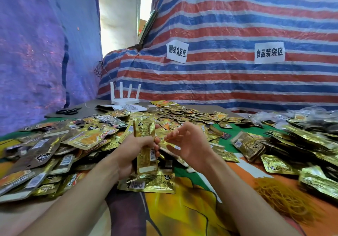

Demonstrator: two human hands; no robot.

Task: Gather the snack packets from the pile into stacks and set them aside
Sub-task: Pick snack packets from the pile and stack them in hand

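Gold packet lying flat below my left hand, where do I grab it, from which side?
Pinch the gold packet by its near right corner, from your side: it lies bare on the cloth, while the left hand's stack hangs over the far edge.

Daylight is blowing out white through the back gap [118,25], everything else is sitting in soft even light. Foil packets [87,138] are glinting a bit, and the wide lens is bending the striped tarp [237,25] and softening the corners.
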